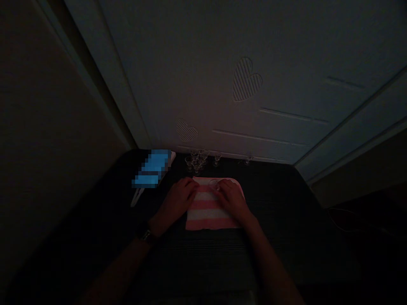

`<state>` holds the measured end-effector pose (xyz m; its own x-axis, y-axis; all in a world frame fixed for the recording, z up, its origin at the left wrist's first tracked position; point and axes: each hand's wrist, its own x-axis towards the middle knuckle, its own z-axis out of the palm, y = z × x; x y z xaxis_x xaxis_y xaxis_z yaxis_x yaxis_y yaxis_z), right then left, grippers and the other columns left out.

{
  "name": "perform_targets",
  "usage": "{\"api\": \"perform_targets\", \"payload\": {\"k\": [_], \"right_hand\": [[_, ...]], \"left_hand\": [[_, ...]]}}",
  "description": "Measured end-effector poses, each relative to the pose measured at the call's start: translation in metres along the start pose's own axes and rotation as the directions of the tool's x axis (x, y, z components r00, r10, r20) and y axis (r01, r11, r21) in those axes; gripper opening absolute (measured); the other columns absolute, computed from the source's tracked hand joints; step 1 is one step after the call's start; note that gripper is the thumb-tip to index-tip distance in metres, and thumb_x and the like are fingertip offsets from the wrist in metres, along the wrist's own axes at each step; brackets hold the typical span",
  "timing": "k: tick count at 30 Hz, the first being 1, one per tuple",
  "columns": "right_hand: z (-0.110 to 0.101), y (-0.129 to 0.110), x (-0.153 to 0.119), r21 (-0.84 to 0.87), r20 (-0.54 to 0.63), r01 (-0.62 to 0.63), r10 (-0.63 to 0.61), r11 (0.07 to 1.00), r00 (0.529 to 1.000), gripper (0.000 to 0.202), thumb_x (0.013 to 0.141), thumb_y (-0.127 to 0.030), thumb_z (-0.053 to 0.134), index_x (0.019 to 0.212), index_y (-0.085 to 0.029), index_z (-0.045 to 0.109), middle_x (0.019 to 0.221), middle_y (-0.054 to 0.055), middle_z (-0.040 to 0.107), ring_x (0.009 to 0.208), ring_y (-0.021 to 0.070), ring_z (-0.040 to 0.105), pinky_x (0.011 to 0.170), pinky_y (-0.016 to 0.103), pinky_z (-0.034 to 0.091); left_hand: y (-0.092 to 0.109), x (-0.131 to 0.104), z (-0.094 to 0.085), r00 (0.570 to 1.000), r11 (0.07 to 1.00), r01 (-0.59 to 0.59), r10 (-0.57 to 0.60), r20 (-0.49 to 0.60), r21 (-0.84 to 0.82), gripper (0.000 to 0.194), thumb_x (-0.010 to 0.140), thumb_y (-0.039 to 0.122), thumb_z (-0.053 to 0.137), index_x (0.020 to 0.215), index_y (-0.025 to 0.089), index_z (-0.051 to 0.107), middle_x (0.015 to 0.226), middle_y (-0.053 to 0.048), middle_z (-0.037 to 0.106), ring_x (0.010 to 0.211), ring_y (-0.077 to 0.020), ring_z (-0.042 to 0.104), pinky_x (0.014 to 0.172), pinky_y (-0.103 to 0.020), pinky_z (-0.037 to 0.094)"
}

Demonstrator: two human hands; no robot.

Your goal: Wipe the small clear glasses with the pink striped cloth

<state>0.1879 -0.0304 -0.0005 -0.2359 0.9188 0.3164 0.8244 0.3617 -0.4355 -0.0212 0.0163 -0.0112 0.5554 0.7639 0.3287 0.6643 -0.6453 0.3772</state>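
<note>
A pink and white striped cloth [208, 212] lies flat on the dark table [203, 258]. At the cloth's upper left edge rests my left hand [182, 197], its fingers bent and close together; whether they pinch the cloth is too dark to tell. Over the upper right part of the cloth, my right hand [231, 198] has its fingers around a small clear glass [213, 184], which seems to lie on the cloth. Behind the cloth stands a cluster of small stemmed glasses [197, 162]. One more glass [217, 159] is just right of them, and another [248, 159] farther right.
A device with a lit, blurred blue screen [152, 168] lies at the table's back left, with a pale strap or handle [137, 197] below it. A white panel [203, 93] with raised hearts rises directly behind the table. The scene is very dark.
</note>
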Motion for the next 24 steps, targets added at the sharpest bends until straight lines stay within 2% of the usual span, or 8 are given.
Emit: {"api": "perform_targets", "payload": {"k": [6, 12, 16, 19, 24], "right_hand": [[-0.002, -0.003, 0.001, -0.007, -0.021, -0.087, 0.087, 0.996, 0.996, 0.015, 0.086, -0.031, 0.047, 0.078, -0.019, 0.05, 0.075, 0.002, 0.056, 0.072, 0.0157, 0.05, 0.068, 0.027, 0.035], [-0.002, -0.001, 0.0, 0.034, -0.031, -0.08, 0.081, 0.996, 0.996, 0.008, 0.085, -0.022, 0.045, 0.089, -0.019, 0.051, 0.084, 0.003, 0.058, 0.079, 0.0169, 0.052, 0.072, 0.028, 0.037], [-0.003, -0.002, 0.0, 0.089, -0.075, -0.061, 0.068, 0.994, 0.995, 0.015, 0.086, -0.019, 0.04, 0.097, -0.02, 0.051, 0.094, 0.005, 0.057, 0.086, 0.0173, 0.052, 0.079, 0.029, 0.037], [-0.005, -0.005, 0.0, 0.139, -0.098, -0.079, 0.093, 0.987, 0.991, 0.022, 0.084, -0.018, 0.043, 0.106, -0.019, 0.049, 0.092, 0.004, 0.058, 0.079, 0.0162, 0.052, 0.075, 0.028, 0.039], [-0.011, -0.011, -0.001, 0.181, -0.106, -0.055, 0.075, 0.982, 0.992, 0.018, 0.081, -0.016, 0.043, 0.096, -0.02, 0.054, 0.087, 0.003, 0.058, 0.075, 0.0158, 0.052, 0.072, 0.028, 0.039]], "left_hand": [[0.0, -0.001, 0.0, 1.0, 1.0, -0.004, 0.004, -0.003, -0.015, 0.02, 0.085, 0.017, 0.043, 0.099, 0.02, 0.057, 0.101, -0.005, 0.053, 0.095, -0.0192, 0.05, 0.085, -0.036, 0.042], [0.0, -0.001, -0.002, 1.0, 1.0, -0.009, 0.009, -0.009, -0.021, 0.021, 0.085, 0.016, 0.042, 0.1, 0.02, 0.056, 0.102, -0.006, 0.053, 0.096, -0.0196, 0.049, 0.086, -0.036, 0.042], [-0.002, 0.0, 0.001, 1.0, 0.999, -0.012, 0.011, -0.021, -0.032, 0.02, 0.084, 0.015, 0.043, 0.098, 0.02, 0.057, 0.1, -0.006, 0.053, 0.095, -0.0198, 0.049, 0.085, -0.036, 0.042], [-0.001, 0.001, 0.002, 0.999, 0.999, -0.026, 0.026, -0.032, -0.028, 0.02, 0.083, 0.015, 0.043, 0.097, 0.019, 0.058, 0.1, -0.006, 0.053, 0.096, -0.0207, 0.047, 0.086, -0.038, 0.041], [0.008, 0.001, -0.003, 0.998, 0.999, -0.04, 0.039, -0.042, -0.027, 0.02, 0.08, 0.016, 0.049, 0.099, 0.02, 0.057, 0.108, -0.006, 0.05, 0.104, -0.0228, 0.041, 0.089, -0.04, 0.038]]}}
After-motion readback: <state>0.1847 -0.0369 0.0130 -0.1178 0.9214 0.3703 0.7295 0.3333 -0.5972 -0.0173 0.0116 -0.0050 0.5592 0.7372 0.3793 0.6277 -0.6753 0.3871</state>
